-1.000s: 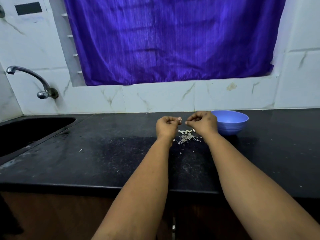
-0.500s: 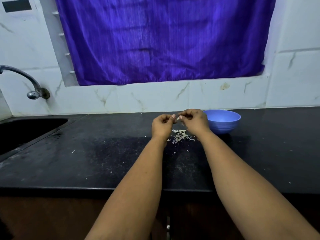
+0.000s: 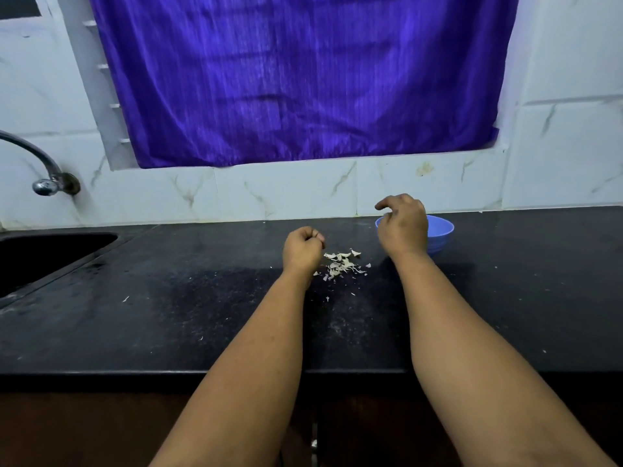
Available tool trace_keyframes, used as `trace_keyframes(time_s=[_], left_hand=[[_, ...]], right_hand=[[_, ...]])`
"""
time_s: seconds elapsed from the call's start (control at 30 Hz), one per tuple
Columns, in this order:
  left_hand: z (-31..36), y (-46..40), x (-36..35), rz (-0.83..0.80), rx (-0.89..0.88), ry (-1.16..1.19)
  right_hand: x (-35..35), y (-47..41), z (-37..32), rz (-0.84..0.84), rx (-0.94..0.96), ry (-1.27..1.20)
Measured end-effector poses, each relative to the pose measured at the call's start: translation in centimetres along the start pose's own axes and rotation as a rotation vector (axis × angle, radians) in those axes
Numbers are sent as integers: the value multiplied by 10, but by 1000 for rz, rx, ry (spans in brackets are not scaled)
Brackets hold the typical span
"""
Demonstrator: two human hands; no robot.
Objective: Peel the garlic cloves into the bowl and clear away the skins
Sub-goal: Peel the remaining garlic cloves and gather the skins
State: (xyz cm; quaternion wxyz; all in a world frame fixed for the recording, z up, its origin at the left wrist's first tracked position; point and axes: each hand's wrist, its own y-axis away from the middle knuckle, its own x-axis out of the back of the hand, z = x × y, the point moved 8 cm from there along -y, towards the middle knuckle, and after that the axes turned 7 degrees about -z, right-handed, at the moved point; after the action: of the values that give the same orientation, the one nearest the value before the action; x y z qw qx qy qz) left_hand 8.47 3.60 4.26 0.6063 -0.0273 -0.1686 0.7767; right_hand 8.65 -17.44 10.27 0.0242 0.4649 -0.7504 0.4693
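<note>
A small heap of pale garlic skins [image 3: 342,263] lies on the black counter [image 3: 168,315] at frame centre, with a blue bowl [image 3: 440,232] just right of it. The left hand [image 3: 302,249] is curled into a fist beside the skins; whether it holds anything cannot be told. The right hand [image 3: 403,224] hovers over the bowl, fingers loosely spread and empty

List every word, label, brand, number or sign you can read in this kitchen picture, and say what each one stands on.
None: no readable text shows anywhere.
The blue bowl bears no visible print.
The dark plate on the wall at top left shows no readable lettering.
The purple curtain and black counter are unmarked.
</note>
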Motion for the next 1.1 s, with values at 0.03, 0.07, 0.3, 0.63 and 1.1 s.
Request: trace_keyframes(time_s=[0.03,0.07,0.3,0.63,1.1], left_hand=[[-1,-2,2,21,18,46],[-3,-2,5,42,38,92],[-17,-10,17,128,99,-143],[-25,-13,31,232,165,-170],[-17,-6,-13,-150,42,-174]], right_hand=[[-1,2,-7,26,57,-22],[-6,4,-13,19,108,-31],[-99,21,-12,-581,189,253],[-123,24,6,-760,51,274],[-95,19,-22,-491,208,17]])
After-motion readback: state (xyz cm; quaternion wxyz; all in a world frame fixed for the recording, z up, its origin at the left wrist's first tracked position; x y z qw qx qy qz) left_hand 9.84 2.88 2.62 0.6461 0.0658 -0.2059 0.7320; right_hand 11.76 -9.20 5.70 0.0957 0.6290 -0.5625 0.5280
